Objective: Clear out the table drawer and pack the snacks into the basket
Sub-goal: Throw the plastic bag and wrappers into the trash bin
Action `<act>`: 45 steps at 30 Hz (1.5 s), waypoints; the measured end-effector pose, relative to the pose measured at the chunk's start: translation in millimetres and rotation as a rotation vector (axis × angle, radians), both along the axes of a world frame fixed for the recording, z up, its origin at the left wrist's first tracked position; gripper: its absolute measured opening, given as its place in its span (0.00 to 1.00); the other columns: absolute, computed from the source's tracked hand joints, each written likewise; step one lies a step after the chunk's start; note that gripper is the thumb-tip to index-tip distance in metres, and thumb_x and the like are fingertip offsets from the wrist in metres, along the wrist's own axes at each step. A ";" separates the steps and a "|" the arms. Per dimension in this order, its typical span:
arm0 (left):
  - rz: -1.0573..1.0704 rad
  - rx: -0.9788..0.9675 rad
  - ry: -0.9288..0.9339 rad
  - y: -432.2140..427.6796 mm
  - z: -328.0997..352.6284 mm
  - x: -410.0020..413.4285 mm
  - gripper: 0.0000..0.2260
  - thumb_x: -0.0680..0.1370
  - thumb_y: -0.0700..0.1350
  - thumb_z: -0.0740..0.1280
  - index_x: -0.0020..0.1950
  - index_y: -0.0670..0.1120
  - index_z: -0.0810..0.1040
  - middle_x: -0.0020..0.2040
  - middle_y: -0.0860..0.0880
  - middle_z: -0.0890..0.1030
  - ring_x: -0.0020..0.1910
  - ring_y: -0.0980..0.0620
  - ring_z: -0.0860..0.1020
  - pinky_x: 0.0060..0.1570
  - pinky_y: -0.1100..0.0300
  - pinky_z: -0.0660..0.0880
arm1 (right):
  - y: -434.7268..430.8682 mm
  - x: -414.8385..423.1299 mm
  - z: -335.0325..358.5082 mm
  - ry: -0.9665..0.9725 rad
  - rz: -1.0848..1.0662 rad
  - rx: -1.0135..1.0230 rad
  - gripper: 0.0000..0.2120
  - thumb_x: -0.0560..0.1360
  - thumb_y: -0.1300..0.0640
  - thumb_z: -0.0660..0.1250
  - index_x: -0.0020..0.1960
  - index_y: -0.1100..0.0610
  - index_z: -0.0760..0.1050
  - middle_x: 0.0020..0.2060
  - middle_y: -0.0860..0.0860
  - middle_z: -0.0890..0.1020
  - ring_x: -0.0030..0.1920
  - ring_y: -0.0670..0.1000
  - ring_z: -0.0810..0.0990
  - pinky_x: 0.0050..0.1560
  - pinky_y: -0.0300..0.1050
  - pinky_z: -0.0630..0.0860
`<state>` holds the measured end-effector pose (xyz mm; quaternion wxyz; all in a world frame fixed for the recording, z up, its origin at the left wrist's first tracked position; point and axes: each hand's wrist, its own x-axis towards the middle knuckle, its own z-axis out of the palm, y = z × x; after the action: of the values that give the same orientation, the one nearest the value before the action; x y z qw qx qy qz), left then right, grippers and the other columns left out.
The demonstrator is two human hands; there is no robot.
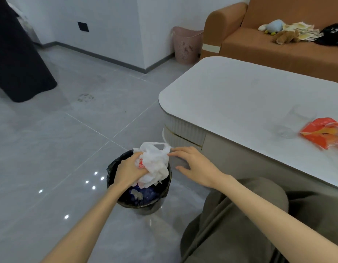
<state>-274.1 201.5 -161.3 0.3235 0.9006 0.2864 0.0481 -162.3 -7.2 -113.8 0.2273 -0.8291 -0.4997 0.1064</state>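
My left hand (pixel 129 170) grips a crumpled white plastic bag (pixel 155 164) with a bit of red print, holding it over the dark bin (pixel 139 203) on the floor. My right hand (pixel 195 167) is just right of the bag, fingers spread, its fingertips touching the bag's thin handle strip. The white table (pixel 240 95) stands to the right; its ribbed front corner (pixel 185 133) is behind my right hand. An orange-red snack bag (pixel 324 134) lies on the tabletop at the right edge, next to clear plastic wrapping (pixel 289 122). No open drawer shows.
A pink perforated basket (pixel 185 45) stands on the floor by the wall, beside a brown sofa (pixel 259 46) with soft toys and papers (pixel 289 31). A dark curtain (pixel 18 59) hangs at the far left. My knee in grey-green trousers (pixel 240 215) is below the table.
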 end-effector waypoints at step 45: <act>-0.580 0.515 -0.098 -188.4 60.7 170.1 0.22 0.84 0.53 0.50 0.78 0.53 0.54 0.78 0.49 0.56 0.76 0.45 0.55 0.72 0.51 0.55 | -194.4 80.0 84.7 -0.528 -0.646 0.068 0.17 0.76 0.59 0.67 0.64 0.54 0.75 0.64 0.50 0.77 0.63 0.57 0.74 0.55 0.53 0.74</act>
<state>-104.0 13.1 -100.6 0.1002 0.9925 -0.0172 0.0682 -82.3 -201.5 -29.1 0.1403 -0.9341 -0.2581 -0.2029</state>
